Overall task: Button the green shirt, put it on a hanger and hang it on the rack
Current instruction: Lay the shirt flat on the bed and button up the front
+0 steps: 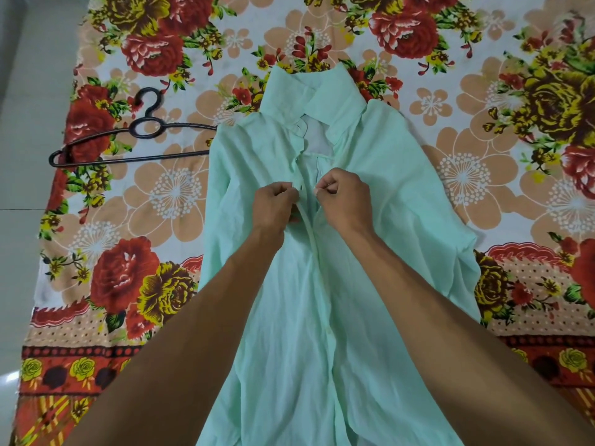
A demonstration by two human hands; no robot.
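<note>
A pale green shirt (380, 175) lies front-up on a flowered sheet, collar at the far end. Below my hands its front edges lie together; above them the placket gapes open up to the collar. My left hand (273, 207) pinches the left front edge at chest height. My right hand (344, 197) pinches the right front edge just across the gap. Both fists are closed on the fabric, a few centimetres apart. A black hanger (141, 127) lies flat to the left of the shirt, its right end tucked under the shirt's shoulder.
The flowered sheet (167, 201) covers the surface all around the shirt. Pale floor (29, 123) shows along the left edge. No rack is in view.
</note>
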